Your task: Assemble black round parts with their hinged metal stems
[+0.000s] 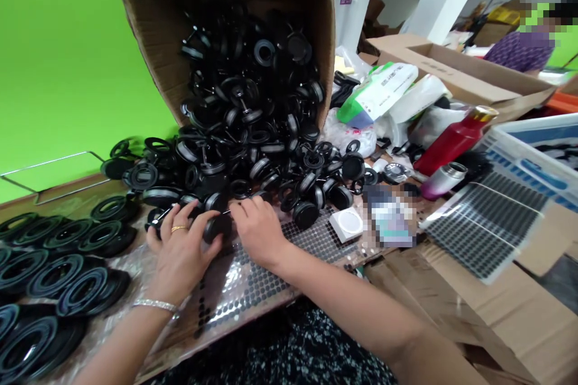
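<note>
While both hands meet at the near middle of the work table, the left hand curls its fingers and thumb around a small black round cap, grasping it from the left side with the cap's flat face turned roughly toward the camera. The right hand rests just to the right of that cap, its fingertips bent down and touching the cap's right edge; whether it pinches something small of its own I cannot tell, since the fingers hide it. So the cap lies between the two hands, held by the left and equally close to the right, with no long axis to speak of, being a disc.

Under the hands lies a clear sheet of small black round dots, running to the near edge of the table. Just beyond the hands, a heap of black caps and rings spills from a tipped cardboard box standing at the far middle. Toward the left edge, stacked black rings lie in overlapping rows. To the right sit a small white square pad, a red bottle, and another dotted sheet toward the right edge. Another person sits at the far right corner.
</note>
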{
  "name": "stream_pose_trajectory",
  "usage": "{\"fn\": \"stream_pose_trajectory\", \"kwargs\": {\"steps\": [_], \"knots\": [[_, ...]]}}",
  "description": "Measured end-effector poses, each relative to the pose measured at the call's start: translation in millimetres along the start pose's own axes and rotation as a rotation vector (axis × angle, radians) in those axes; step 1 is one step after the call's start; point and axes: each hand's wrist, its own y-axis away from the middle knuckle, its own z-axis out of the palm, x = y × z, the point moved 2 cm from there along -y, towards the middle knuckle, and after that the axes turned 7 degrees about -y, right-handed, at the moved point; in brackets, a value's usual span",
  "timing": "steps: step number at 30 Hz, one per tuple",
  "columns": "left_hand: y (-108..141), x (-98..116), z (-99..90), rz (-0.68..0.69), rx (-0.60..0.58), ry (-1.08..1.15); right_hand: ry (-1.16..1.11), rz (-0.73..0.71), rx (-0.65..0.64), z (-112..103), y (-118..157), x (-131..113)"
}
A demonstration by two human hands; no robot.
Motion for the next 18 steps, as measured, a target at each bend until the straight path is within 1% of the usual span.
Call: {"fn": "stream_pose_trajectory", "kwargs": {"steps": [3,6,9,14,18], "knots": [[2,-4,-2.2,-0.012,-0.026,-0.024,0.01,0.084,-0.003,4,2,6],[3,-10,1.1,-0.069,-0.015,-0.014,-0.001,0.127,-0.008,10,1,12],[0,-12,7.2,-0.127,-0.013,-0.004,-0.036,0.117,0.009,9,0,16],[-12,-7,13.0,-0.248,-0.01,0.004,-0.105,0.069,0.07,4,1,18],[-21,-5,16.2,-0.305,-0.065,0.077,-0.159,0.018,0.119,3,1,15]]}}
